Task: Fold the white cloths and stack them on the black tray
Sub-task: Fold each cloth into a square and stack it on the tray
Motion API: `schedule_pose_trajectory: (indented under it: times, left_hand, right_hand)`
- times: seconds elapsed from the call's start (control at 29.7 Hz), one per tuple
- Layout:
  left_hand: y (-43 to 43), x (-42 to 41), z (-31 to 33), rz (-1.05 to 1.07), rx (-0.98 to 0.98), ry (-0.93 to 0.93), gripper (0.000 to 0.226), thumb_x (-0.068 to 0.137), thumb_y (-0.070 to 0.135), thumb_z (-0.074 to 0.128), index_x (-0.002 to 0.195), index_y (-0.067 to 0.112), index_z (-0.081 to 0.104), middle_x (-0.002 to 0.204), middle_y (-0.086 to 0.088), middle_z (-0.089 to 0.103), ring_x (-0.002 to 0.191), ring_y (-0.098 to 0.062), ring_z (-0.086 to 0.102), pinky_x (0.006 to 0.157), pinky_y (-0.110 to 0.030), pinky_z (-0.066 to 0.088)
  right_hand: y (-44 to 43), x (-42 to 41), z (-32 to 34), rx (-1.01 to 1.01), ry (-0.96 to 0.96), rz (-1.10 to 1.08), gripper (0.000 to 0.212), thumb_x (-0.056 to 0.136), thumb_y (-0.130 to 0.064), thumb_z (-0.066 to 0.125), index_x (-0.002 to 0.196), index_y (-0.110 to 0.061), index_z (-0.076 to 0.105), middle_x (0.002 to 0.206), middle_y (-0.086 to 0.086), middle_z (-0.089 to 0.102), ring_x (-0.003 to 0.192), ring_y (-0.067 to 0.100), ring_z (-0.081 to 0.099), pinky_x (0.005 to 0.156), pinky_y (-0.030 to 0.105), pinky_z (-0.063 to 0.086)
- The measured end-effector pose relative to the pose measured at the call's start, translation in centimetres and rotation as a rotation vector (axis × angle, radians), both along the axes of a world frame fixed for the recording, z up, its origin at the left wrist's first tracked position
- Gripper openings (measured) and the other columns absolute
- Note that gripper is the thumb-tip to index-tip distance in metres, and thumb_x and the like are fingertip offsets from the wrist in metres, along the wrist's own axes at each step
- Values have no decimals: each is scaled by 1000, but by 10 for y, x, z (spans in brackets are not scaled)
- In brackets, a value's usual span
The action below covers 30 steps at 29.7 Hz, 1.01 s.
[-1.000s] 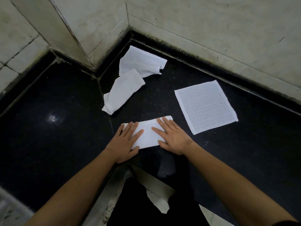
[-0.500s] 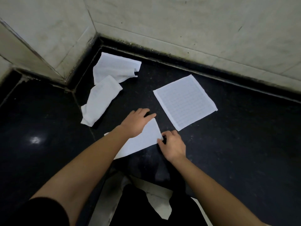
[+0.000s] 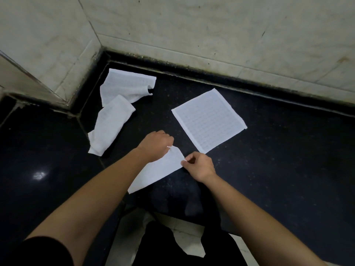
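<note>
A white cloth folded into a long strip (image 3: 157, 169) lies on the black surface (image 3: 288, 160) in front of me. My left hand (image 3: 156, 145) pinches the far corner of the strip's right end. My right hand (image 3: 200, 166) pinches the near corner of the same end, which is lifted slightly. A flat square white cloth (image 3: 208, 120) lies just beyond my right hand. Two crumpled white cloths sit toward the corner: one rolled (image 3: 110, 124), one loosely spread (image 3: 127, 85) behind it.
Pale tiled walls (image 3: 211, 31) meet in a corner behind the cloths. A wall edge juts in at the left (image 3: 28, 81). Dark clothing (image 3: 172, 246) and a light floor tile (image 3: 130, 239) show at the bottom between my arms.
Both hands went from pressing flat on the folded strip to pinching the corners of its right end, which has lifted. The camera view has shifted right.
</note>
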<state>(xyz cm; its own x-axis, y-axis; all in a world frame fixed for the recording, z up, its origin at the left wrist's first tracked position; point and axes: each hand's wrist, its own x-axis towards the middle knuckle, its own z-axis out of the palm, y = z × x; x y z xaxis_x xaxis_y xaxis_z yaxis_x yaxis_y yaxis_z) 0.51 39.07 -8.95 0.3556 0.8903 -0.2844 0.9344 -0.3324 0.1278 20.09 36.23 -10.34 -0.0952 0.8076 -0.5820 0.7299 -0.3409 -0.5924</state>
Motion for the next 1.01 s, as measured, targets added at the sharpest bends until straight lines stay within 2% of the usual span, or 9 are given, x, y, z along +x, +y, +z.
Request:
schedule_pose_trajectory:
  times: [0.07,0.13,0.24,0.3,0.44,0.61,0.74,0.84,1.01]
  left_hand:
    - [-4,-9,12,181,-2,-106,18,97,24,55,115,20,56,110,-3,62,93,-15,54,79,-27,45]
    - [-7,-18,23,287,23,-182,28,97,26,55,126,22,55,116,-3,61,98,-16,57,85,-29,48]
    - [-6,-35,46,307,37,-198,26,99,28,52,123,21,61,115,-1,61,108,-17,54,91,-31,46]
    - [-7,-49,69,339,95,-230,21,97,31,55,114,22,65,106,1,61,103,-16,53,85,-28,44]
    - [-9,-63,112,416,283,-356,10,92,31,64,96,23,68,94,6,62,93,-13,53,76,-25,38]
    - [-28,-68,144,491,442,-505,6,89,30,70,86,26,65,89,13,64,88,-9,51,76,-27,40]
    - [-62,-59,121,497,455,-510,11,82,21,78,88,20,69,88,5,66,87,-13,55,76,-29,45]
    - [-105,-45,74,468,330,-475,15,77,16,80,86,19,68,86,5,63,85,-15,56,71,-32,50]
    - [-181,-15,-6,389,102,-355,25,64,6,80,77,21,65,77,4,64,78,-19,60,62,-32,51]
  right_hand:
    - [11,1,7,-5,126,-62,11,83,-28,76,83,-29,65,86,-8,70,87,12,68,77,25,55]
    - [24,-1,16,-27,222,-88,19,82,-23,79,91,-28,64,87,-2,72,87,17,71,82,28,56]
    - [51,-9,38,4,261,20,26,85,-20,78,107,-25,65,85,-4,69,86,11,67,82,17,47]
    - [67,-17,66,90,253,122,18,86,-18,77,103,-18,75,82,-9,68,82,3,63,79,12,44]
    - [87,-28,123,284,216,261,5,87,-21,74,89,-24,77,73,-19,64,64,-9,55,60,5,40]
    - [85,-30,165,530,265,395,8,85,-29,74,83,-35,70,83,-13,68,82,0,62,73,15,47]
    - [67,-19,150,588,214,548,4,86,-33,72,86,-34,69,89,-12,66,85,2,61,71,12,43]
    - [37,-6,110,550,100,710,4,87,-33,70,92,-32,70,90,-13,63,80,6,59,72,22,47]
    - [-27,19,35,386,-120,1065,15,92,-32,59,103,-26,67,102,-3,61,97,18,59,79,36,51]
